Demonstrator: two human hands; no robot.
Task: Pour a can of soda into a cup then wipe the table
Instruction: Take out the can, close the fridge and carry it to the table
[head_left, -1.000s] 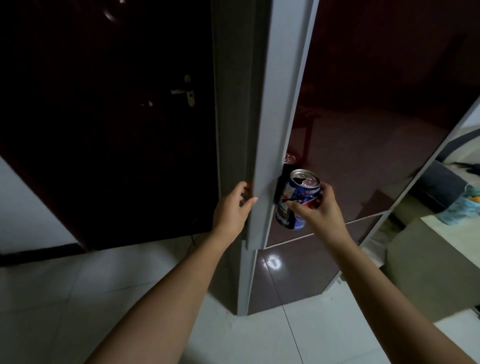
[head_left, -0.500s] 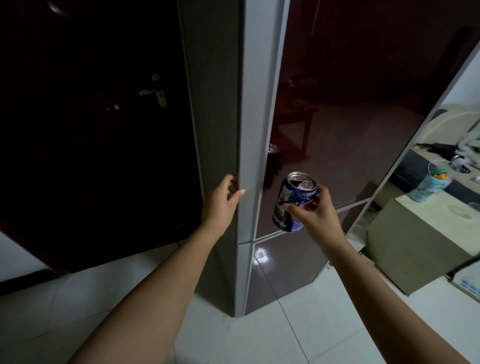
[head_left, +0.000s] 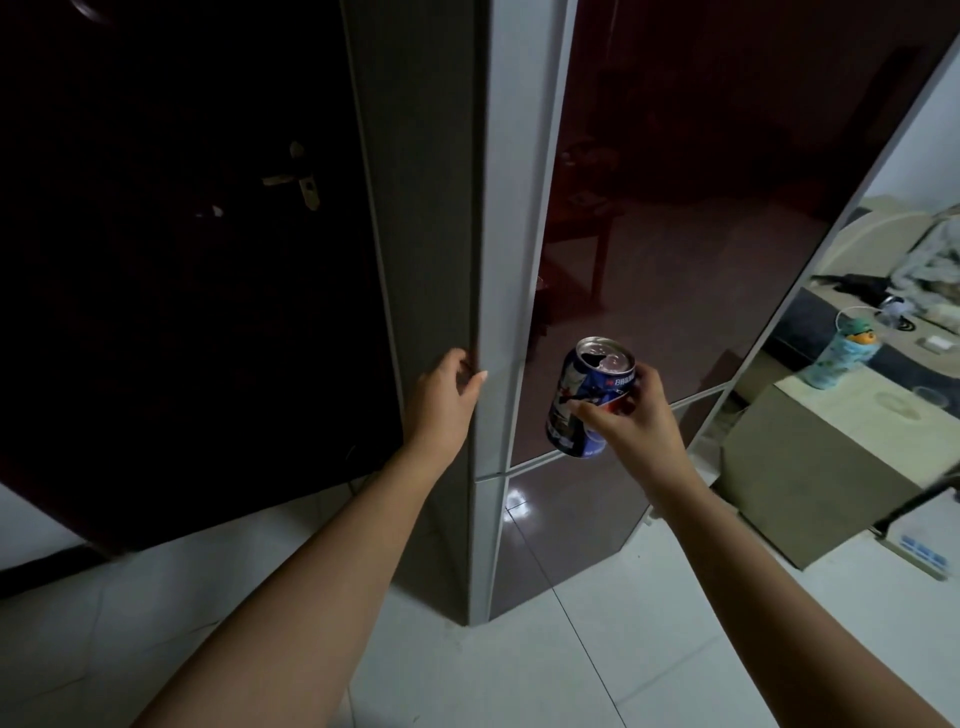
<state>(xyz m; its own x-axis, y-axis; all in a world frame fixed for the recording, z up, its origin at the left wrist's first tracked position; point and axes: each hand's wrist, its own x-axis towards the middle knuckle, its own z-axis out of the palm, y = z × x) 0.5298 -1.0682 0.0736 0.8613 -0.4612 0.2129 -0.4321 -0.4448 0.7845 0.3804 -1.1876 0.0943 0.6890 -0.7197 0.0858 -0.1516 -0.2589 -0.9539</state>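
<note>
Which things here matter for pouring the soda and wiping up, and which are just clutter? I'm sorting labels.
Job: can in right hand; table; glass on it.

Lying about: patterned bottle, fridge under left hand, door handle.

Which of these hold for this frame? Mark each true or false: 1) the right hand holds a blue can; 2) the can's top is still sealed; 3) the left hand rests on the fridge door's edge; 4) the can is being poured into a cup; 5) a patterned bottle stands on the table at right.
1) True: the right hand grips the blue can.
2) False: its top shows an open hole.
3) True: the left hand is on the fridge door edge.
4) False: the can is held almost upright, with no cup near it.
5) True: the patterned bottle stands on the table.
</note>
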